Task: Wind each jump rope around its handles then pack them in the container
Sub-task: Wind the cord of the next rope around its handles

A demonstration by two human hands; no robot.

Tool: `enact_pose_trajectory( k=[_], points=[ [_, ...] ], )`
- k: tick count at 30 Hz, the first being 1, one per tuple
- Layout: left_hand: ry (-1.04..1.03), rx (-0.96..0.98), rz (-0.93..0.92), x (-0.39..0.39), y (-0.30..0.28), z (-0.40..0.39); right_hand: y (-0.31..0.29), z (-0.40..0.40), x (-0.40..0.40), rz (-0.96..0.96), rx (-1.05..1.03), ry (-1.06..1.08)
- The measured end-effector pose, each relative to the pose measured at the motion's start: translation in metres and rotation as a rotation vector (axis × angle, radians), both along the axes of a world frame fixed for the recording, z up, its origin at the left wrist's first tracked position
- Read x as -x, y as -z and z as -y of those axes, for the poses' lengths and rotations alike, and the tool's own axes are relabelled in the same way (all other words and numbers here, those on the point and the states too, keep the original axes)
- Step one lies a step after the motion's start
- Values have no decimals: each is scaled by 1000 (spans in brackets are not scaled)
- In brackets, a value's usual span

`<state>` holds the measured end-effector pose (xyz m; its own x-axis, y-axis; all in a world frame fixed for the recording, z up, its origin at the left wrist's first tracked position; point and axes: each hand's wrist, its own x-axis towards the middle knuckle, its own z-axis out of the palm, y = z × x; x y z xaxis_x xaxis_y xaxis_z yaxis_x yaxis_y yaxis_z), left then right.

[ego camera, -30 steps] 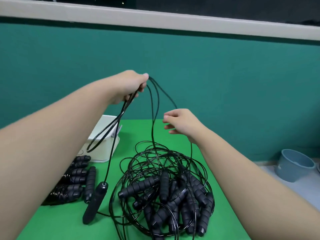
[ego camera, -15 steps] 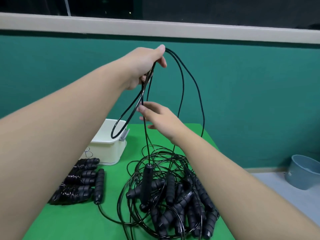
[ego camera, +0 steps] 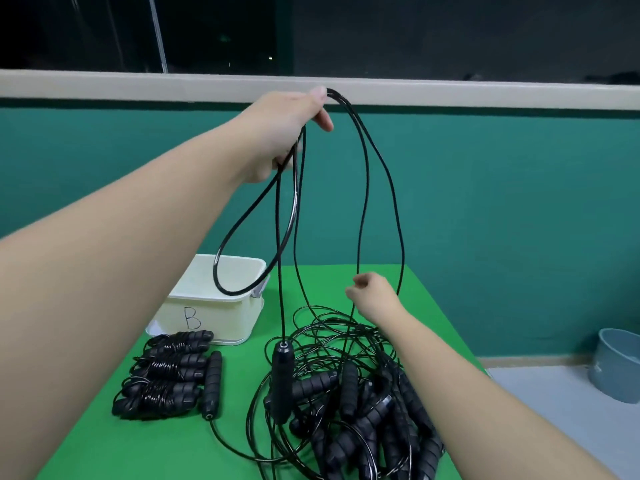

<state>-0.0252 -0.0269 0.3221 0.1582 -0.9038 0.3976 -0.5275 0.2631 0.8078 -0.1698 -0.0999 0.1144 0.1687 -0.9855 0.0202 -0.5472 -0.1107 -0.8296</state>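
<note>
I saw my left hand (ego camera: 289, 133) raised high in front of the window sill (ego camera: 485, 93), its fingers curled around several strands of one black jump rope cord (ego camera: 363, 161). Compared with half a second before, this hand stood higher against the sill, and the loops under it hung longer. One closed loop (ego camera: 242, 258) hung down in front of the white container (ego camera: 214, 306), which stood on the green table (ego camera: 104, 445) and carried the letter B on its front wall. A smooth black handle (ego camera: 282, 382) dangled upright from one strand, just above the tangled pile of jump ropes (ego camera: 363, 410); I could not tell whether its lower end touched the pile.

My right hand (ego camera: 372, 299) was lower than before and more to the right, now near the top of the pile. Its fingers were curled, and it seemed to pinch a strand that came down from the left hand, but I could not see this contact clearly.

Left of the pile lay three already wound ropes (ego camera: 166, 372) in a row, with one loose ribbed handle (ego camera: 212, 384) just beside them. A grey-blue bucket (ego camera: 620, 365) stood on the floor at the right edge
</note>
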Motion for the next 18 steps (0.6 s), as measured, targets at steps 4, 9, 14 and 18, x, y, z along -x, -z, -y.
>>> enact_pose_trajectory(
  k=[4, 9, 14, 18],
  points=[
    [15, 50, -11, -2, -2, -11, 20, 3, -10, -50, -12, 44],
    [12, 76, -15, -8, -1, -21, 21, 7, -14, -53, -10, 220],
    [-50, 70, 7, -17, 3, -17, 22, 3, -15, -163, -113, -73],
    [-271, -98, 159, -35, 27, 8, -8, -15, -23, -27, -91, -151]
  ],
)
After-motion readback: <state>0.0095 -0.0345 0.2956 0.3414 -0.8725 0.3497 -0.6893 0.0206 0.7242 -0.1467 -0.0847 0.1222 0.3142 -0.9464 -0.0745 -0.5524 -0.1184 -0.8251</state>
